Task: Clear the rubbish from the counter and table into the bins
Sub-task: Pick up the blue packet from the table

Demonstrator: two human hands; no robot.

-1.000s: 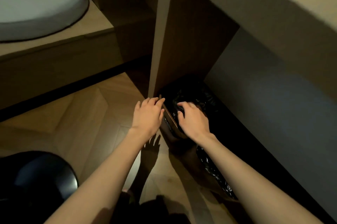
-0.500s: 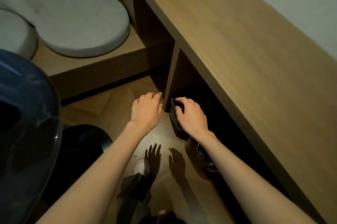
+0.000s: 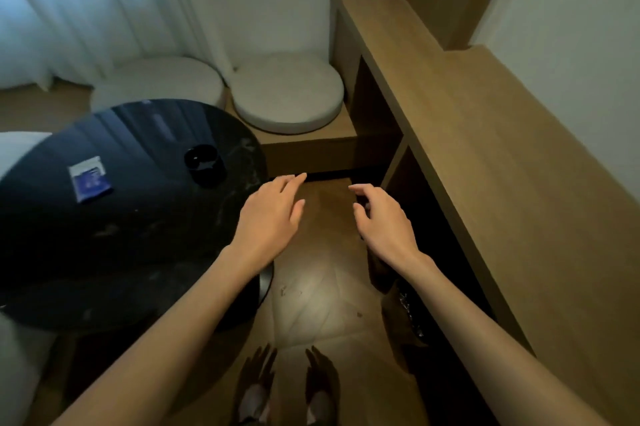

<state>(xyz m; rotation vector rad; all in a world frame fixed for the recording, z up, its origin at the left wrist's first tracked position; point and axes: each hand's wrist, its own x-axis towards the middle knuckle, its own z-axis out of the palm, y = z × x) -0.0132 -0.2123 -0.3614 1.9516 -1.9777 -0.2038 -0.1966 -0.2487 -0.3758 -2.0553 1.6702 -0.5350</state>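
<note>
My left hand [image 3: 270,217] hovers open over the right edge of the round black table [image 3: 114,235], holding nothing. My right hand [image 3: 384,217] is open too, fingers loosely curled, above the wooden floor beside the counter [image 3: 485,155]. A blue and white packet [image 3: 90,177] lies on the table's left part. A small black cup-like object [image 3: 204,164] stands near the table's far edge. Under the counter, below my right forearm, the bin with a black liner [image 3: 410,314] shows only partly.
Two round white cushions [image 3: 287,94] sit on a low wooden bench at the back, under white curtains [image 3: 69,2]. The wooden counter runs along the right wall. A strip of wooden floor [image 3: 322,294] lies between table and counter.
Both hands have left the bin under the counter and risen. The view has lifted from the bin up to the table top and counter.
</note>
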